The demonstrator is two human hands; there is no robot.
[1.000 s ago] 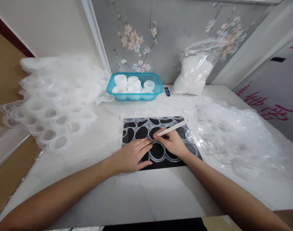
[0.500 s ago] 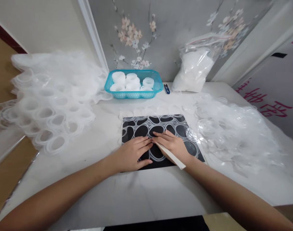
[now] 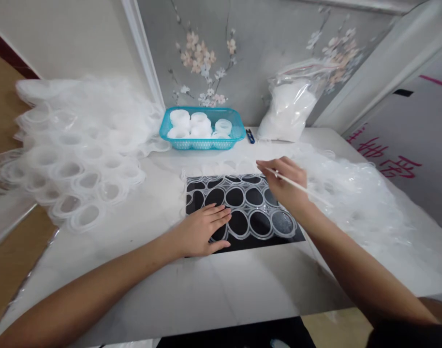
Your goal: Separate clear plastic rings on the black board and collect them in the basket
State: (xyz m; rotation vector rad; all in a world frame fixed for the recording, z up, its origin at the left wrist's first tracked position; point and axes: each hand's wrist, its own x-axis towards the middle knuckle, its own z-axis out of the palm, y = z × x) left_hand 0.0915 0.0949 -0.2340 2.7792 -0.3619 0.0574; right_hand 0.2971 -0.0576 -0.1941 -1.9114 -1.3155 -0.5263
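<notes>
My left hand (image 3: pixel 208 229) lies flat, fingers stretched out, on the left part of a clear sheet of joined translucent rings (image 3: pixel 260 224). The sheet rests on a black mat (image 3: pixel 243 247) and spreads past its far and left edges. Above the mat's far right corner, my right hand (image 3: pixel 287 181) is raised with its fingers closed around a slim white flat strip (image 3: pixel 297 185). The strip points back over the wrist, seen nearly edge-on. Whether its front end touches anything is hidden by the fingers.
A large pile of translucent ring sheets (image 3: pixel 86 145) stands at left, with crumpled clear film (image 3: pixel 351 198) at right. Against the wall are a blue basket (image 3: pixel 206 144) of white ring stacks, small blue thread snips (image 3: pixel 250 136) and a zip bag (image 3: pixel 288 108) of white material.
My right hand has lifted off the middle of the sheet and moved up and right, carrying the white strip. My left hand has stayed in place.
</notes>
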